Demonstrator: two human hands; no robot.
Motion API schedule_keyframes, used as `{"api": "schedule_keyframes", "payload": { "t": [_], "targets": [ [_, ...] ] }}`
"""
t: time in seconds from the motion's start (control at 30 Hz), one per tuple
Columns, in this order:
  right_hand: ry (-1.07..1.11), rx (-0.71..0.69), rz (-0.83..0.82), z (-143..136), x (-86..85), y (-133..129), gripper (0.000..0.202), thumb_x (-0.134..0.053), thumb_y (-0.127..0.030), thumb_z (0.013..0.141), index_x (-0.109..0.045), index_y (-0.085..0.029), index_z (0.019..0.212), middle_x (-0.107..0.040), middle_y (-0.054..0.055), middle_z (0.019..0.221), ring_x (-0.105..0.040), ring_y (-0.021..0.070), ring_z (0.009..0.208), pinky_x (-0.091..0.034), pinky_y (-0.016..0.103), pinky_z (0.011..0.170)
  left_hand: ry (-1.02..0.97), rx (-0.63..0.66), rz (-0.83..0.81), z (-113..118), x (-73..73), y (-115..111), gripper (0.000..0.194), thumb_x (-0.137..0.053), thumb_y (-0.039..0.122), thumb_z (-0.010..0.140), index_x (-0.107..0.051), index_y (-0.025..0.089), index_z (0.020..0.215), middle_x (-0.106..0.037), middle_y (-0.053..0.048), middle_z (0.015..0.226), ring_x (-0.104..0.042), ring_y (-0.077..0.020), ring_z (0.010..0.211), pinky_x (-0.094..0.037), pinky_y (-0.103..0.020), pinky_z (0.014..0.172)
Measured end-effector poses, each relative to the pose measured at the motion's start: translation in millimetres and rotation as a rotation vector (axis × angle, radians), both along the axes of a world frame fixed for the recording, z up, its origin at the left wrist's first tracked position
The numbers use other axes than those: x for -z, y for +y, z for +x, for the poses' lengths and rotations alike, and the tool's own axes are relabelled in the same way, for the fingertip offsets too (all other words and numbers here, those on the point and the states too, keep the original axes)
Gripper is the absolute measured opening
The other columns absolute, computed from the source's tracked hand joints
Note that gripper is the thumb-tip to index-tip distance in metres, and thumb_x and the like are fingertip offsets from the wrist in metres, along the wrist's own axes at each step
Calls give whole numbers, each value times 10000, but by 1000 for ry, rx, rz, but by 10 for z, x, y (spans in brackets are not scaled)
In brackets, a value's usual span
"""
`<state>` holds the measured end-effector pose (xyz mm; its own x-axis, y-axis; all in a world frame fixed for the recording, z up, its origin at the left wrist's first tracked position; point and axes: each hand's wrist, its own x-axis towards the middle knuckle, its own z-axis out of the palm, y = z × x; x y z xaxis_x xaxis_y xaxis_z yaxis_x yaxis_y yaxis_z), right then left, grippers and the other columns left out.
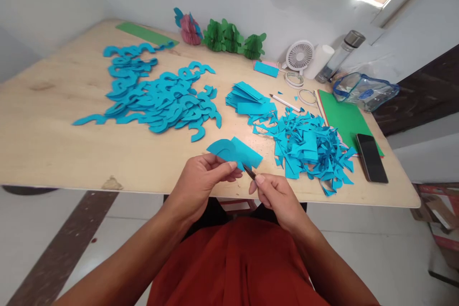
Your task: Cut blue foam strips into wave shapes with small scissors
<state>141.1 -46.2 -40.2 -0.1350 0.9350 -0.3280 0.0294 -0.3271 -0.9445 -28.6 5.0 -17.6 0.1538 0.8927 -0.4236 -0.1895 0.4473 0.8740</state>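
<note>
My left hand [211, 173] pinches a blue paper piece [224, 149] with a curved outline near the table's front edge. Dark scissors [248, 171] are in my right hand [274, 193], its fingers wrapped round their handle, the blades at the paper's lower right edge. Behind the held piece, a flat blue rectangle [247, 152] shows to the right. A large pile of wavy blue cut-outs [161, 95] lies at the left. To the right are a stack of blue rectangles [247, 95] and a heap of blue scraps [308, 141].
Along the wall stand green paper shapes [231, 37], a pink paper shape [190, 29], a small white fan [300, 56] and a bottle [339, 57]. At the right lie a phone [372, 158], green sheets [340, 114] and a clear pouch [366, 91]. A white pen [286, 103] lies mid-table.
</note>
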Motion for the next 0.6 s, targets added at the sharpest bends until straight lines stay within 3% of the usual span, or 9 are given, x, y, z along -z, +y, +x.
{"api": "schedule_keyframes", "payload": {
  "t": [0.6],
  "targets": [
    [8,31,-19,-23,29,1,446,-520,-536,888,-610,-153,679,-284,-97,447,-178,74,421,-138,249,417,-17,67,-26,-12,22,6,141,-777,250,632,-684,152,593,-740,-52,603,-675,-169,604,-522,-278,661]
  ]
}}
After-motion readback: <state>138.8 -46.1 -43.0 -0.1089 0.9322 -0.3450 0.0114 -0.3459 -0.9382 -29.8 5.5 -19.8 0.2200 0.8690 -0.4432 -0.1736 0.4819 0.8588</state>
